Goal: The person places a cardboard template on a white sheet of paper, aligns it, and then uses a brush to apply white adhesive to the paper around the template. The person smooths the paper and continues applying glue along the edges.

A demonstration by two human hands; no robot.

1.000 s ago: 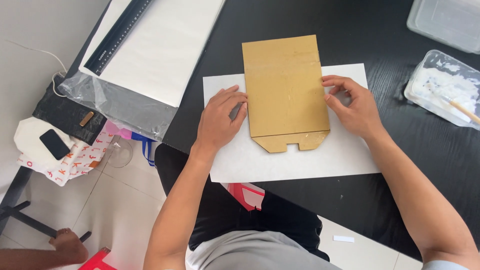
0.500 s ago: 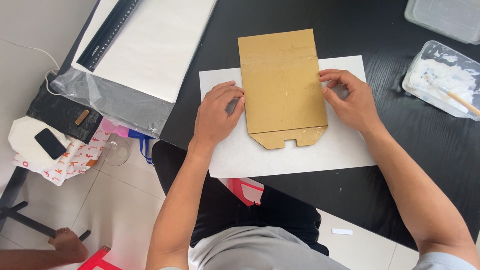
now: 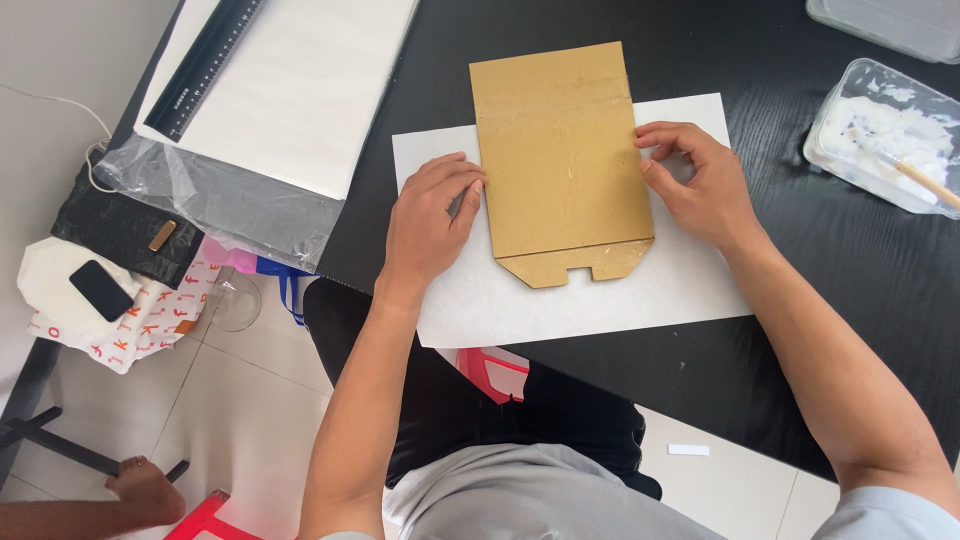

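**Fingers pressing the card's side edges**

Fingers of the left hand [image 3: 428, 222] lie loosely curled, tips touching the card's [image 3: 560, 160] left edge; the right hand [image 3: 700, 185] is bent, fingertips on its right edge. Neither grips. The card lies flat on a white sheet [image 3: 480, 300] near the table's [image 3: 780, 330] front edge. Even pressure from both sides should keep it square. Forearms angle inward, wrists low.

Matt brown cardboard piece [image 3: 560, 160], slightly scuffed, on smooth white paper sheet [image 3: 590, 290]. Black surface [image 3: 780, 300] with fine wood grain, faint sheen. Clear glossy plastic tub [image 3: 885, 135] smeared with white paste; crinkled transparent plastic bag [image 3: 230, 200]; matt black ruler [image 3: 205, 65].
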